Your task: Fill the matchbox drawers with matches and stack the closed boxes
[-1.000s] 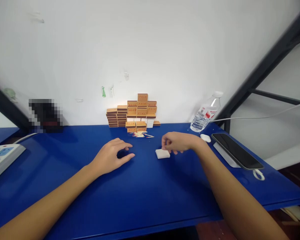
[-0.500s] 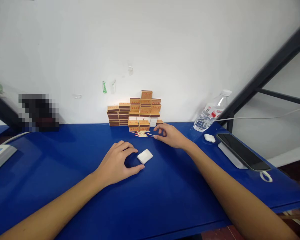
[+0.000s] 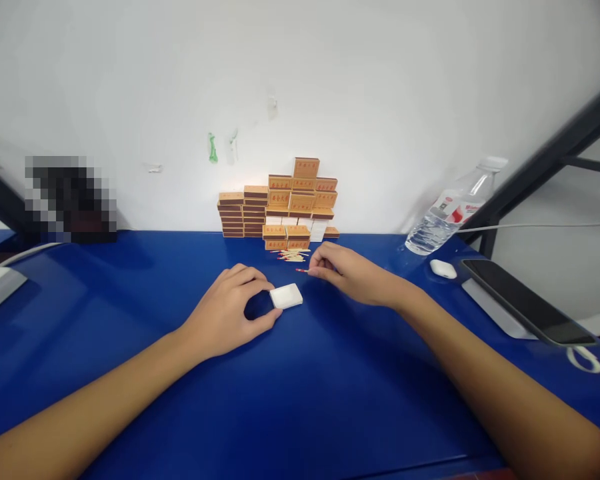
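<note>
My left hand [image 3: 235, 307] grips the left end of a small white matchbox tray [image 3: 289, 295] between thumb and forefinger, on the blue tabletop. The tray lies open side up, and no matches show in it. My right hand [image 3: 343, 272] is closed, its thumb and forefinger pinching a match [image 3: 301, 270]. The red head of that match points left; whether more than one is held I cannot tell. Just beyond it lies a loose pile of matches [image 3: 294, 255] with red heads. Behind the pile, orange matchboxes [image 3: 303, 200] stand stacked against the wall.
Left of the main stack are two columns of matchboxes [image 3: 243, 212]. At the right stand a water bottle [image 3: 445, 210], a white earbud case [image 3: 443, 269] and a phone [image 3: 525, 300] on a stand. A white power strip [image 3: 3, 287] sits at the left edge.
My left hand has closed its fingers on the tray, which has turned slightly. My right fingers have closed on a match and drawn it slightly away from the pile. The camera view has shifted.
</note>
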{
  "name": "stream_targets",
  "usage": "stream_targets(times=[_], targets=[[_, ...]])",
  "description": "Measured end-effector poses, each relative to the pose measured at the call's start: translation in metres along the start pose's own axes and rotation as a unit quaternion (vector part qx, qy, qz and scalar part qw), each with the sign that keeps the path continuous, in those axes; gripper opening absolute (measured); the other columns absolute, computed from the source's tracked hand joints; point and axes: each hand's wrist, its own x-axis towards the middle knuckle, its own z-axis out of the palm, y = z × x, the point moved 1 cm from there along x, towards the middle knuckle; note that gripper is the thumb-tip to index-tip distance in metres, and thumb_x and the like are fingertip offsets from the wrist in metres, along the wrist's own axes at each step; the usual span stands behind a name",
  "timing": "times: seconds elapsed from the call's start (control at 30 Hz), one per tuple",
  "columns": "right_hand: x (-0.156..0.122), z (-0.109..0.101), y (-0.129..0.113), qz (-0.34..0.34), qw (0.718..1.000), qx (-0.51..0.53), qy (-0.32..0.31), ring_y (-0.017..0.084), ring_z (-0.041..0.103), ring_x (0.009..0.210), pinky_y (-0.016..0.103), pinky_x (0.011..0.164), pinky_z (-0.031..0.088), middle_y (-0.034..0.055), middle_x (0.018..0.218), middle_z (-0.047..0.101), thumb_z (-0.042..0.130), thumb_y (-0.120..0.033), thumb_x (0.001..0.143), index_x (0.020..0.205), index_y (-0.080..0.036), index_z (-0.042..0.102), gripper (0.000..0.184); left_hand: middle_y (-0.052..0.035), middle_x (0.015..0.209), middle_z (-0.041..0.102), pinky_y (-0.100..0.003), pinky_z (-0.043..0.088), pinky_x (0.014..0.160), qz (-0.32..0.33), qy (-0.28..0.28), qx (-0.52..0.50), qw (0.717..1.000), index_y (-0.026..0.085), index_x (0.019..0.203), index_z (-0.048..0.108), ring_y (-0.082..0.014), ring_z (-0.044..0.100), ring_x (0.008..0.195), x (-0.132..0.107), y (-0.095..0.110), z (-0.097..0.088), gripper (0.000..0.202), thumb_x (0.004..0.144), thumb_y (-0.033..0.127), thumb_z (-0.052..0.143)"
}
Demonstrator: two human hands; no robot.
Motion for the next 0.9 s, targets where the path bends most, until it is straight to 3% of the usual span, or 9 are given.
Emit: stream_targets(times=[0.17,0.3,0.53,0.7,0.9], targets=[[-0.011,0.017,-0.042,-0.032,0.998,-0.02,-0.047,0.02,0.057,0.094,0.033,0.083,0.045,0.0068,0.105,0.062,0.052,-0.03,0.106,0.096,-0.02,0.06,0.016,-0.0063,0.111,0.072,-0.046,0.051,0.095,0.024,-0.004,-0.007,1.0,0.022,0.112,0.073,-0.0258,0.063,0.105,0.0,0.002,0.0,0.025,0.091,0.035,0.072],[-0.013,0.024,-0.048,-0.052,0.997,-0.012,-0.063,0.018,0.059,0.093,0.032,0.082,0.045,0.0059,0.107,0.062,0.055,-0.029,0.105,0.1,-0.021,0.061,0.011,-0.0063,0.11,0.072,-0.046,0.051,0.096,0.035,0.005,-0.012,0.999,0.022,0.11,0.073,-0.0257,0.064,0.105,-0.001,0.004,0.001,0.022,0.091,0.034,0.071],[0.001,0.013,-0.019,-0.027,0.996,-0.007,0.087,0.015,0.052,0.074,0.03,0.07,0.041,0.0019,0.084,0.06,0.062,-0.032,0.1,0.092,-0.021,0.065,0.014,-0.0069,0.111,0.073,-0.045,0.051,0.096,0.06,0.005,-0.03,0.998,0.023,0.112,0.072,-0.0263,0.065,0.107,-0.002,0.01,0.0,0.024,0.091,0.032,0.073],[-0.002,0.015,-0.028,-0.045,0.996,0.076,-0.016,0.013,0.048,0.067,0.028,0.063,0.04,-0.001,0.076,0.055,0.067,-0.038,0.097,0.089,-0.021,0.071,0.019,-0.0058,0.11,0.072,-0.044,0.051,0.095,0.05,0.003,-0.022,0.998,0.022,0.109,0.073,-0.0254,0.064,0.106,-0.002,0.01,0.001,0.022,0.09,0.032,0.074],[-0.011,0.021,-0.05,-0.053,0.993,0.063,-0.086,0.013,0.055,0.074,0.027,0.067,0.044,0.0013,0.089,0.06,0.068,-0.033,0.096,0.094,-0.023,0.075,0.012,-0.0052,0.108,0.073,-0.043,0.05,0.094,0.067,0.001,-0.029,0.997,0.022,0.106,0.072,-0.0247,0.064,0.106,-0.004,0.012,0.0,0.019,0.09,0.031,0.073]])
